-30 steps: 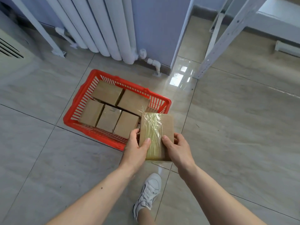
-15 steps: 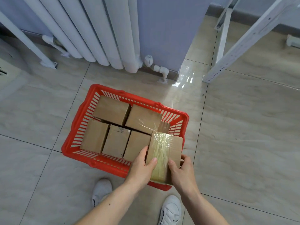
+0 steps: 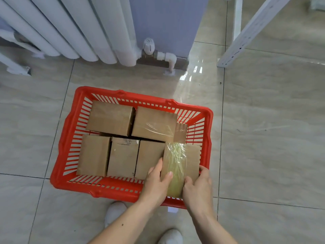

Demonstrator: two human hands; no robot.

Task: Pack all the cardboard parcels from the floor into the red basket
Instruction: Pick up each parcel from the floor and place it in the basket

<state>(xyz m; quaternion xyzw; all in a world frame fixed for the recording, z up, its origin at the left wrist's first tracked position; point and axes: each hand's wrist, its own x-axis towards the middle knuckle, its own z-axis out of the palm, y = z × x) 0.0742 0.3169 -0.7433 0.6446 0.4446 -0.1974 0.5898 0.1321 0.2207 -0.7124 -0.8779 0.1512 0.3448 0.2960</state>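
You're lowering the taped parcel (image 3: 181,166) into the near right corner of the red basket (image 3: 73,124), left hand (image 3: 155,184) and right hand (image 3: 198,189) both closed around its near end. Five parcels (image 3: 123,138) are already sitting inside. Keep it square to its neighbour, ease it clear of the rim, and slide your fingers out last.

The basket (image 3: 63,147) is set on the floor (image 3: 263,138), before the radiator (image 3: 70,29). Two parcels (image 3: 110,118) are laid in its far row, three (image 3: 93,154) in its near row. A sixth parcel (image 3: 190,159) is held at the near right corner, between both hands (image 3: 156,182).
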